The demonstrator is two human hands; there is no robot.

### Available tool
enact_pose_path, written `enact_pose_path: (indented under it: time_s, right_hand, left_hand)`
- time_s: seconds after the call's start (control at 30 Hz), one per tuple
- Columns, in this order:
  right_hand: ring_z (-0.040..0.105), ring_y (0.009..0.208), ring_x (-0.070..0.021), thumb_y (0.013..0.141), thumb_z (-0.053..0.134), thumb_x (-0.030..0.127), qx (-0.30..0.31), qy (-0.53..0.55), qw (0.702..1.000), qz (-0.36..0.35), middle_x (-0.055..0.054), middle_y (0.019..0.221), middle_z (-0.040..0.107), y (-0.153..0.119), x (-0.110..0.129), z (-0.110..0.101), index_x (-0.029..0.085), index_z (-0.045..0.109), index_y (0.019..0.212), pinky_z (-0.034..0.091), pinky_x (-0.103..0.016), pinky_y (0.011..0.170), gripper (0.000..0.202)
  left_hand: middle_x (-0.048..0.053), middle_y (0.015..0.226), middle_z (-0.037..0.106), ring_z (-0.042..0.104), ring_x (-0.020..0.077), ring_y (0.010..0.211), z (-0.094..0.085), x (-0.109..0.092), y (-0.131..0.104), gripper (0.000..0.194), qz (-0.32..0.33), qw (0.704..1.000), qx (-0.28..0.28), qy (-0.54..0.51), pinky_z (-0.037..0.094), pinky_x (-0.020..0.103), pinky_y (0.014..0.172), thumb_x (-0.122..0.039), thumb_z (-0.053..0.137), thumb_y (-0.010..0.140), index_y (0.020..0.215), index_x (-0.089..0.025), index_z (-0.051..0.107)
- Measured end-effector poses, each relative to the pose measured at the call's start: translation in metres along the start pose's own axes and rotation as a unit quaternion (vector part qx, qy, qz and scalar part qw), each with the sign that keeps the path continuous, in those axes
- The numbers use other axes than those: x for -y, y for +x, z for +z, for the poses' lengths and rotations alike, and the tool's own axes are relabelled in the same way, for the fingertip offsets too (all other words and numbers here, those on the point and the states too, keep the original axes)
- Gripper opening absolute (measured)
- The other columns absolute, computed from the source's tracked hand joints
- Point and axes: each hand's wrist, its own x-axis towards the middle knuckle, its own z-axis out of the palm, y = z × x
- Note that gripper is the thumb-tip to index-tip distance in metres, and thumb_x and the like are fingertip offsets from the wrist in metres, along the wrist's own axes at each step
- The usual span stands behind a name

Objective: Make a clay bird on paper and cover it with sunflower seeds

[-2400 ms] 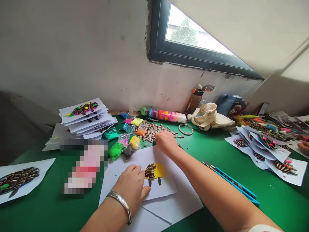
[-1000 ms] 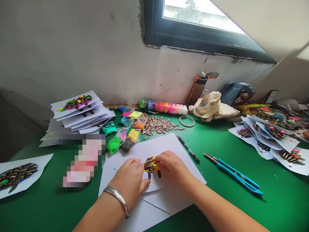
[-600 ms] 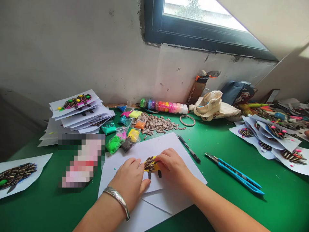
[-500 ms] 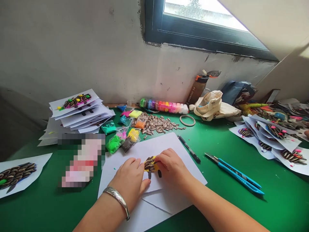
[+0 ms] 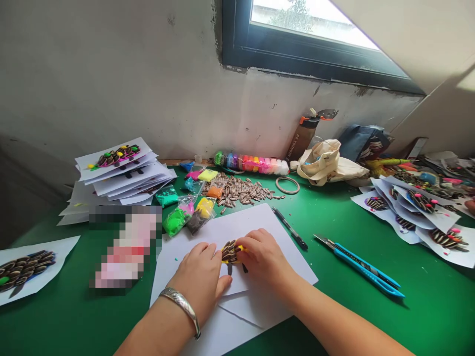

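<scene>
A small seed picture of striped sunflower seeds set in yellow clay, with dark leg-like pieces below, lies on white paper. My left hand, with a silver bangle at the wrist, rests flat on the paper at the picture's left edge, thumb spread. My right hand is at the picture's right side, fingertips pinched on a sunflower seed against the yellow clay. Those fingertips mostly hide the seed and part of the clay.
Sunflower seeds lie in a pile behind the paper, beside bagged coloured clay. A pen and a blue utility knife with bare blade lie rightward. Finished pictures stack at left and right.
My right fingertips have shifted slightly down over the clay's right side and cover more of a dark leg piece. My left hand stays in place.
</scene>
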Motion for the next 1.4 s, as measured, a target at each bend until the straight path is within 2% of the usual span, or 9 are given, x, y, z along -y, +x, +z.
enact_pose_path:
  time_s: [0.1,0.5,0.63,0.73,0.9,1.0,1.1,1.27,1.4]
  right_hand:
    - [0.050,0.075,-0.0174,0.079,0.061,0.009,-0.021,-0.025,0.999,0.005,-0.004,0.078,0.064,-0.002,-0.003,-0.005,0.021,0.067,0.078,0.036,-0.029,0.069,0.013]
    - [0.047,0.070,-0.0148,0.084,0.062,0.014,0.012,-0.054,0.998,0.011,-0.001,0.070,0.062,0.000,0.001,0.004,0.019,0.064,0.067,0.034,-0.028,0.068,0.017]
    - [0.049,0.071,-0.0151,0.083,0.063,0.013,0.010,-0.030,0.999,0.018,-0.001,0.071,0.062,-0.002,-0.002,0.001,0.020,0.067,0.070,0.034,-0.028,0.069,0.015]
    - [0.052,0.074,-0.0160,0.084,0.060,0.013,0.003,-0.005,1.000,0.021,-0.002,0.076,0.064,0.002,-0.009,-0.011,0.021,0.069,0.077,0.035,-0.028,0.070,0.014]
    - [0.053,0.077,-0.0164,0.088,0.054,0.014,0.020,-0.088,0.996,0.013,-0.003,0.078,0.065,0.040,-0.011,-0.029,0.022,0.069,0.080,0.033,-0.028,0.070,0.019]
    - [0.052,0.079,-0.0181,0.089,0.051,0.012,0.071,-0.218,0.971,-0.061,-0.004,0.080,0.065,0.075,-0.003,-0.023,0.021,0.069,0.081,0.030,-0.030,0.070,0.022]
    - [0.051,0.085,-0.0206,0.083,0.054,0.008,0.102,-0.243,0.957,-0.120,-0.006,0.081,0.066,0.102,0.004,-0.011,0.019,0.067,0.078,0.028,-0.033,0.072,0.018]
    - [0.051,0.083,-0.0204,0.080,0.056,0.009,0.147,-0.247,0.940,-0.183,-0.009,0.075,0.066,0.121,0.011,0.006,0.017,0.066,0.071,0.028,-0.035,0.075,0.017]
    - [0.053,0.080,-0.0211,0.080,0.054,0.006,0.131,-0.243,0.944,-0.182,-0.010,0.077,0.066,0.123,0.012,0.004,0.015,0.067,0.079,0.030,-0.035,0.073,0.016]
  left_hand:
    - [0.015,0.117,0.062,0.049,0.0340,0.118,0.001,0.001,0.000,0.033,0.003,1.000,-0.010,-0.002,0.040,0.047,0.100,-0.031,0.058,0.085,0.111,-0.012,0.065]
    - [0.016,0.115,0.062,0.049,0.0339,0.117,-0.001,-0.001,0.002,0.034,-0.001,1.000,0.004,0.010,0.040,0.047,0.100,-0.032,0.056,0.087,0.112,-0.009,0.065]
    - [0.016,0.115,0.062,0.049,0.0334,0.117,-0.001,0.000,0.000,0.034,-0.001,1.000,0.004,0.011,0.040,0.047,0.100,-0.032,0.056,0.086,0.111,-0.011,0.065]
    - [0.016,0.116,0.062,0.049,0.0335,0.117,-0.001,0.000,0.000,0.034,0.001,1.000,0.002,0.008,0.040,0.047,0.100,-0.032,0.056,0.086,0.110,-0.011,0.065]
    - [0.015,0.112,0.063,0.051,0.0332,0.115,-0.001,-0.001,0.000,0.033,-0.001,1.000,-0.008,0.007,0.042,0.046,0.099,-0.032,0.057,0.086,0.109,-0.010,0.066]
    - [0.015,0.112,0.064,0.051,0.0330,0.114,-0.003,-0.002,-0.001,0.034,-0.006,1.000,-0.006,0.010,0.042,0.045,0.099,-0.033,0.057,0.086,0.110,-0.011,0.066]
    - [0.016,0.112,0.064,0.052,0.0332,0.113,-0.005,-0.004,-0.002,0.033,-0.011,1.000,-0.001,0.003,0.043,0.045,0.099,-0.032,0.058,0.085,0.108,-0.010,0.068]
    - [0.016,0.111,0.063,0.051,0.0337,0.114,-0.005,-0.005,-0.003,0.035,-0.020,0.999,-0.004,-0.024,0.042,0.046,0.101,-0.031,0.062,0.082,0.106,-0.007,0.068]
    - [0.016,0.110,0.064,0.052,0.0335,0.112,-0.002,-0.005,-0.004,0.034,-0.036,0.999,-0.006,-0.032,0.042,0.046,0.100,-0.033,0.062,0.081,0.105,-0.008,0.068]
